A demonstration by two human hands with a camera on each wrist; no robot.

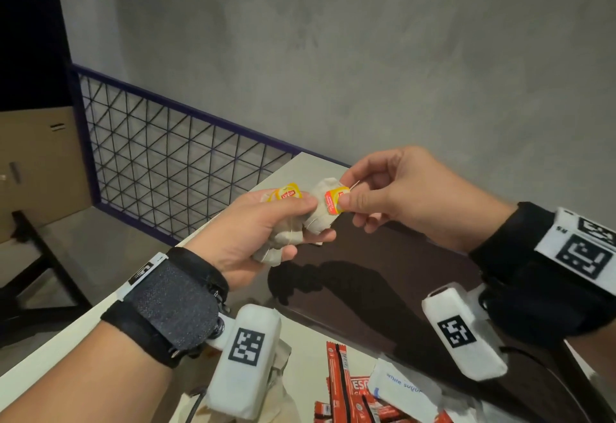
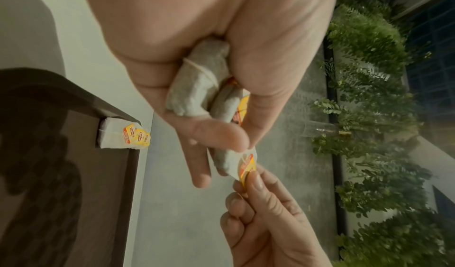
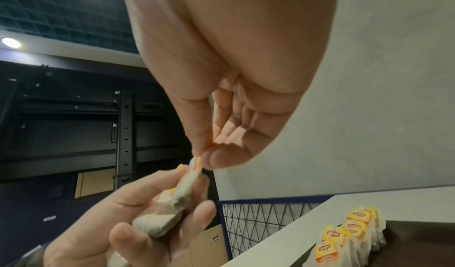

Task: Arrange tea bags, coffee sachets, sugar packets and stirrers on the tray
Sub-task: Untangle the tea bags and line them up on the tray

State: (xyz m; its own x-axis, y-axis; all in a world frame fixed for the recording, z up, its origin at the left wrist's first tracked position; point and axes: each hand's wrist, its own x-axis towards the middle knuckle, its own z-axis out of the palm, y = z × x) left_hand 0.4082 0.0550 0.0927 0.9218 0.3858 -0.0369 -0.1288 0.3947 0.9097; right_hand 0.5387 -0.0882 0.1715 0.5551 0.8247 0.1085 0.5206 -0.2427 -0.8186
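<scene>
Tea bags [image 3: 352, 232] in tray [image 2: 74, 173]

the left hand [image 1: 253, 236] hides most of its tea bags [image 1: 283, 239]; sachets [image 1: 346, 386] run off the bottom edge.

I read this as a café or office pantry corner rather than a home. The wall [image 1: 366, 55] from 12 to 2 o'clock is bare grey concrete-look plaster, and a dark metal railing with wire mesh [image 1: 173, 156] runs along the white worktop [image 1: 50, 352] at 10 o'clock. A cardboard box [image 1: 40, 162] sits at 9 o'clock. The right wrist view shows a dark grid ceiling [image 3: 61, 8] with a recessed downlight [image 3: 11, 42] and black perforated metal framing [image 3: 123, 135]. The left wrist view shows a wall of green foliage [image 2: 374, 115]. On the worktop lie catering supplies: red coffee sachets [image 1: 343, 386], a white sugar packet [image 1: 403, 389], and a row of tagged tea bags [image 3: 352, 234] on a dark brown tray [image 1: 383, 256].
</scene>
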